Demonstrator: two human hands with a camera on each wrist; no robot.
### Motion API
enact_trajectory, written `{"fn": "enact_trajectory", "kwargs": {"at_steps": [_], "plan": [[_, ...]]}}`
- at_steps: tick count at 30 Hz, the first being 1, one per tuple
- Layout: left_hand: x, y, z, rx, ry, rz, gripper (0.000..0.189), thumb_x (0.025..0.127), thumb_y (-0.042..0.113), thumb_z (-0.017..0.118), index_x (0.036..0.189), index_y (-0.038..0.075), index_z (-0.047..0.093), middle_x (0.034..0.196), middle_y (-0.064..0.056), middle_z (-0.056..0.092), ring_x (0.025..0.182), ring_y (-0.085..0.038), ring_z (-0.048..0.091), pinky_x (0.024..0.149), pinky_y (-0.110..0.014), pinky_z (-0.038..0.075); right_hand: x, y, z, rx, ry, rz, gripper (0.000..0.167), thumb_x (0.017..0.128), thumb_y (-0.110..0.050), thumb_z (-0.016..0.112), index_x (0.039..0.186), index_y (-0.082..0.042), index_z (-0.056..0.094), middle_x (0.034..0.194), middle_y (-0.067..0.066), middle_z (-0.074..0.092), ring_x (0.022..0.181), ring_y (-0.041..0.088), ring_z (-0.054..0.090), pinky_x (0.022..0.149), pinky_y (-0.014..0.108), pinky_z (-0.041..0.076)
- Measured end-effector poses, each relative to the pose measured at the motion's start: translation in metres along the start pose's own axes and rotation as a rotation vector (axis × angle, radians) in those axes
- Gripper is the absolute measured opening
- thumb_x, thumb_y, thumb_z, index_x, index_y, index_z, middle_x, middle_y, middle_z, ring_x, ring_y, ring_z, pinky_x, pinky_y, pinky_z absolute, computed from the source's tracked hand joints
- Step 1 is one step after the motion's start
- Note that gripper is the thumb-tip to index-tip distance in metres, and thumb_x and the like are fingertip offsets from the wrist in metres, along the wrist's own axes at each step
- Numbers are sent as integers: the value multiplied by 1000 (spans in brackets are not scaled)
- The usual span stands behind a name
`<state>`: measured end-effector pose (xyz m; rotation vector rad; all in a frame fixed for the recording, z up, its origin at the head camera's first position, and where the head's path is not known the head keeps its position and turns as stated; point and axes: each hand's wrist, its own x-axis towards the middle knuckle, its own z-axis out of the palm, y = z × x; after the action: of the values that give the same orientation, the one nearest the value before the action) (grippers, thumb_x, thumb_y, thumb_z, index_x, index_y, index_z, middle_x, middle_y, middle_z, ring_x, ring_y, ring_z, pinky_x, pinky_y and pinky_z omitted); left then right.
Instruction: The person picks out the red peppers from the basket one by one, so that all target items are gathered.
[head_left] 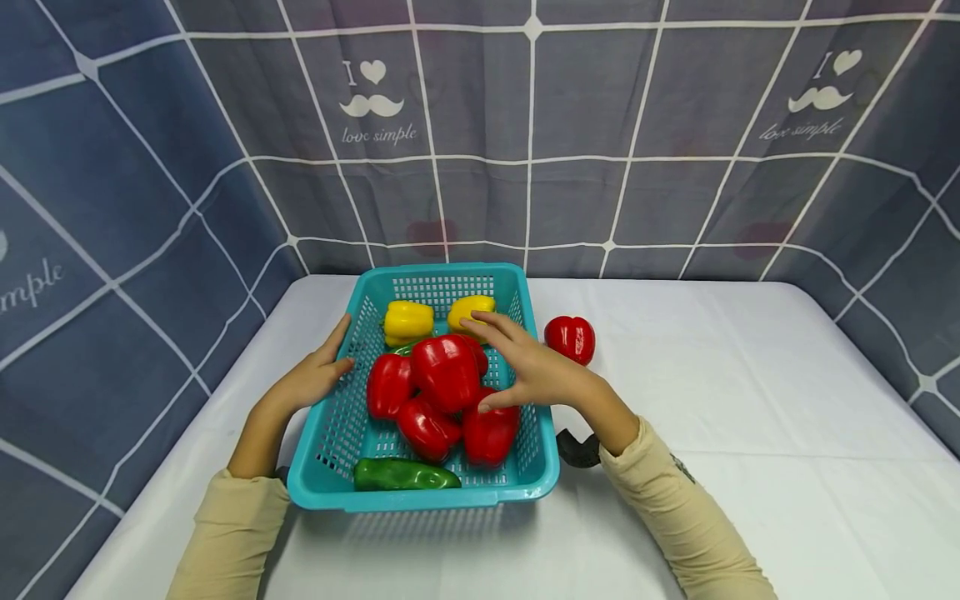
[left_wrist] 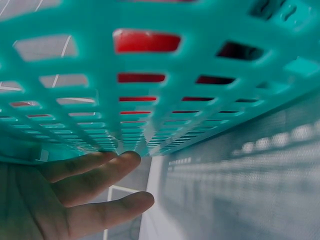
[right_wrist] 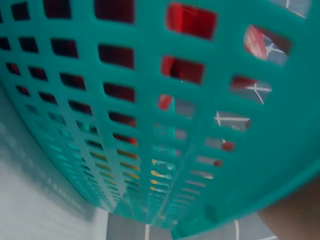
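A teal perforated plastic basket [head_left: 420,500] stands on the white-covered table. My left hand [head_left: 318,371] holds its left rim, with the thumb inside and the other fingers stretched along the outer wall, as the left wrist view shows. Reaching in across the right rim, my right hand [head_left: 536,367] spreads its fingers above the heaped peppers. Its thumb overlaps a red bell pepper [head_left: 491,437] on the right, and another red bell pepper [head_left: 446,372] tops the pile. At the back lie a yellow bell pepper [head_left: 408,321] and a second yellow one [head_left: 463,314], partly behind my right fingers.
A long green pepper [head_left: 405,475] lies along the basket's near wall. Outside the basket, behind my right forearm, one red bell pepper [head_left: 570,337] sits on the white tablecloth [head_left: 750,400]. Grey checked cloth [head_left: 577,200] walls in the back and sides.
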<state>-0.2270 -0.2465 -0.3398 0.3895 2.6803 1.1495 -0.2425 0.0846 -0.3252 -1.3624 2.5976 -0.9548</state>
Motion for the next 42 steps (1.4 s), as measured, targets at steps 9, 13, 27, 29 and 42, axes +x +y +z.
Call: {"fn": "enact_trajectory", "kwargs": {"at_steps": [9,13,27,29,42], "plan": [[1,0,1,-6,-4,-8,71,93,8,35,145,8,-13,150,-28,1,127,-53,26,87,-56,45,4,-4,14,-6,12,-52,102,67,-35,78,146,-21,16,150,4,16,136,20,19,91,36,48],[2,-1,1,-5,-3,0,70,93,8,34,145,8,-13,149,-28,2,126,-53,28,84,-55,47,6,-5,17,-15,4,-81,100,68,-34,78,146,-19,17,150,3,17,135,19,20,92,34,48],[0,0,1,-3,1,3,71,92,8,34,145,8,-13,149,-28,0,126,-54,26,85,-56,46,9,-9,22,-53,-3,-109,96,70,-32,77,145,-19,19,149,4,20,133,20,26,92,35,48],[0,-1,1,-2,1,0,70,93,8,34,145,8,-13,150,-28,0,127,-54,25,85,-56,46,10,-9,23,-56,-1,-113,96,70,-31,77,145,-18,19,149,5,20,133,20,28,92,35,48],[1,-4,1,1,1,6,70,92,7,34,145,7,-12,149,-28,1,126,-54,27,83,-56,46,10,-7,24,-76,-10,-90,91,72,-29,76,145,-21,23,148,0,22,131,18,31,90,33,49]]}}
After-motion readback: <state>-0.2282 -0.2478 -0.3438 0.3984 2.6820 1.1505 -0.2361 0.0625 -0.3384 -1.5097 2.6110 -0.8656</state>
